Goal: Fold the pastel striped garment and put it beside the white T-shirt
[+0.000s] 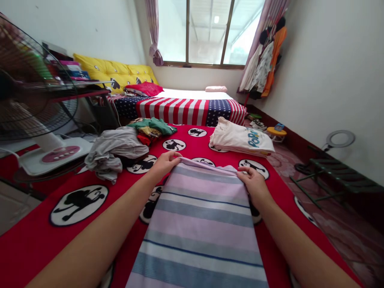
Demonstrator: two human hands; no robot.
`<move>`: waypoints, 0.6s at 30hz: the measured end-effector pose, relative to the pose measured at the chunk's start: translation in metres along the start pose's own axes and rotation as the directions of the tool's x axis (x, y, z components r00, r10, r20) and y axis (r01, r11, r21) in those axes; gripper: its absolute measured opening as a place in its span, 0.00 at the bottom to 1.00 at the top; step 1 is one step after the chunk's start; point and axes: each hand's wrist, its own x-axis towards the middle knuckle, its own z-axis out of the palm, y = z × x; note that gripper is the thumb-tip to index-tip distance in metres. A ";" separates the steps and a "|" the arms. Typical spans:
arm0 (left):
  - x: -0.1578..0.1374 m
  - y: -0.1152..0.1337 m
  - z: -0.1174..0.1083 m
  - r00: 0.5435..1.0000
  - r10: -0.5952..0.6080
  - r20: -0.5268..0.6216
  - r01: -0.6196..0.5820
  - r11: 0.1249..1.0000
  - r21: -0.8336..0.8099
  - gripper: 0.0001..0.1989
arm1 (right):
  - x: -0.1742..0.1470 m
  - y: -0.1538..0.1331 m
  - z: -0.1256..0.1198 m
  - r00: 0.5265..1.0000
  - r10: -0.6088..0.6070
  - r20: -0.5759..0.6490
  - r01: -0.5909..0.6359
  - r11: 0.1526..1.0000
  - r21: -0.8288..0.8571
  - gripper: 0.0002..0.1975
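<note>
A striped cloth [204, 224] in lilac, grey and white, perhaps a garment, stretches toward me over the red bedspread with monkey prints. My left hand [166, 163] pinches its far left corner. At the far right corner, my right hand [251, 180] grips the edge between thumb and fingers. The far edge sags slightly between both hands, and the near end runs out of view. Left of the cloth lie a crumpled grey garment [117, 148] and a green garment [160, 126]. A folded white shirt pile [237, 136] with blue-green lettering rests beyond my right hand.
An electric fan [57, 154] stands at the left beside a small desk [81, 94]. Behind is another bed with a flag-patterned cover [180, 110]. On the right floor are a green folding stool [339, 176] and a ring light [340, 139]. Clothes [264, 66] hang near the window.
</note>
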 end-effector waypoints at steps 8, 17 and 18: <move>-0.003 -0.015 -0.009 0.981 -0.118 -0.156 0.112 0.992 -0.052 0.25 | 0.001 0.020 -0.006 0.991 -0.134 0.006 0.134 0.987 -0.094 0.26; -0.006 -0.002 -0.014 0.993 -0.116 0.002 0.103 0.876 -0.472 0.18 | -0.005 0.012 0.000 0.974 -0.212 0.084 0.220 0.971 -0.098 0.21; -0.005 -0.002 -0.011 0.993 -0.116 -0.002 0.096 0.834 -0.544 0.17 | -0.004 0.012 -0.001 0.973 -0.212 0.089 0.220 0.971 -0.098 0.22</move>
